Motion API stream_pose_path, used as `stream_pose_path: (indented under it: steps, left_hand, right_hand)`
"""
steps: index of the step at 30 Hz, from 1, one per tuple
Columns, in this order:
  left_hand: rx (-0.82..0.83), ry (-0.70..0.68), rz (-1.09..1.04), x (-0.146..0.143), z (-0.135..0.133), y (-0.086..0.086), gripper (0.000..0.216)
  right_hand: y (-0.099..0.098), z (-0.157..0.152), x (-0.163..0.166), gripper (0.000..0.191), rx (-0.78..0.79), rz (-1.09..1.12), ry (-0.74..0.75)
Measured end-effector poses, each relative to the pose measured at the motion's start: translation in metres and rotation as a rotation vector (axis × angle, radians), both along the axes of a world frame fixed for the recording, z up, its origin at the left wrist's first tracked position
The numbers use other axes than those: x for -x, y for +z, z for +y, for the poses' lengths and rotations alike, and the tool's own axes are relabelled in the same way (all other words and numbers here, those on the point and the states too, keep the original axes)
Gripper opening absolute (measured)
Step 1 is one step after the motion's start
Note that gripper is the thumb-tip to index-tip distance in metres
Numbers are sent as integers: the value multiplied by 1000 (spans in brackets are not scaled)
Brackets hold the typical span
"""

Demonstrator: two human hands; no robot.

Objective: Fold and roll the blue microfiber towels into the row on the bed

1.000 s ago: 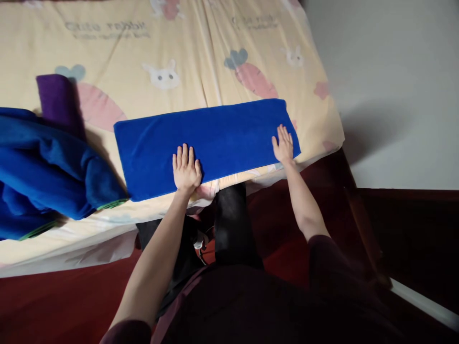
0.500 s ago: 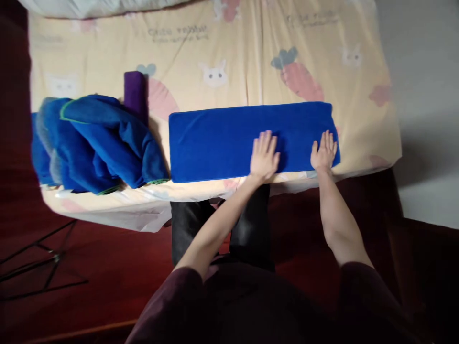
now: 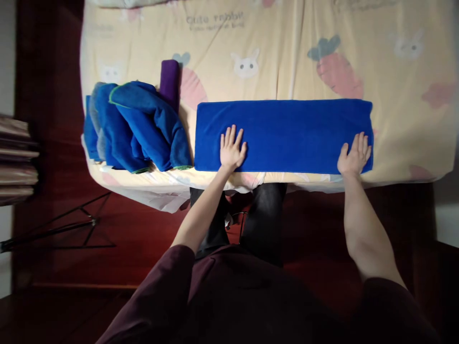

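Note:
A blue towel (image 3: 287,134) lies flat as a long rectangle along the near edge of the bed. My left hand (image 3: 232,149) rests on its left part, palm down with the fingers spread. On the towel's right end lies my right hand (image 3: 355,154), also palm down, thumb apart from the fingers. Neither hand grips anything. Just left of the towel is a heap of crumpled blue towels (image 3: 136,129), some with green edging. Behind that heap a purple folded or rolled cloth (image 3: 169,83) is partly hidden.
The bed has a cream sheet (image 3: 272,62) printed with rabbits and carrots. Black tripod legs (image 3: 91,222) stand on the dark red floor at left. A striped curtain (image 3: 17,160) hangs at the far left. My legs are against the bed's near edge.
My left hand has slid left across the towel, away from my right hand, which stays at the right end. The camera view has turned, so the bed appears shifted to the right.

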State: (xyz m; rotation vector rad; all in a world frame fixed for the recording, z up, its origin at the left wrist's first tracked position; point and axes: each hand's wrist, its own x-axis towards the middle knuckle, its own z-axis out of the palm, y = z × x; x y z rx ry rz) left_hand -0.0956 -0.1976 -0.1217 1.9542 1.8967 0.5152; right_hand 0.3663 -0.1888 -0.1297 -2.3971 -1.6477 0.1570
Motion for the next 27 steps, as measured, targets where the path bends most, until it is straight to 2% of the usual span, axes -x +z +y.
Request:
stream_pose_path:
  steps: [4, 7, 10, 12, 14, 16, 20, 23, 25, 27]
  left_hand:
    - [-33, 139, 73, 61, -10, -3, 82]
    - [-28, 162, 92, 92, -14, -9, 93]
    - [17, 167, 112, 104, -15, -7, 90]
    - [34, 202, 120, 99, -16, 0, 84]
    - [31, 225, 108, 80, -15, 6, 79]
    - [11, 159, 72, 42, -11, 9, 77]
    - [-86, -270, -33, -85, 7, 1, 72]
    - [-101, -484, 1, -171, 30, -10, 69]
    - [-66, -509, 46, -192, 49, -18, 69]
    - [-54, -460, 49, -176, 68, -25, 70]
  right_hand:
    - [2, 1, 2, 72, 7, 10, -5]
    - [1, 1, 1, 73, 15, 6, -13]
    - [-1, 2, 0, 74, 11, 1, -17]
    - [-3, 2, -1, 74, 0, 6, -12]
    - [-5, 3, -2, 74, -5, 15, -16]
    - [-8, 4, -5, 73, -10, 14, -26]
    - [-15, 4, -11, 71, -55, -24, -10]
    - [-20, 4, -16, 71, -83, -69, 13]
    - [-23, 4, -19, 71, -102, -99, 8]
    - [-24, 5, -20, 71, -118, -109, -6]
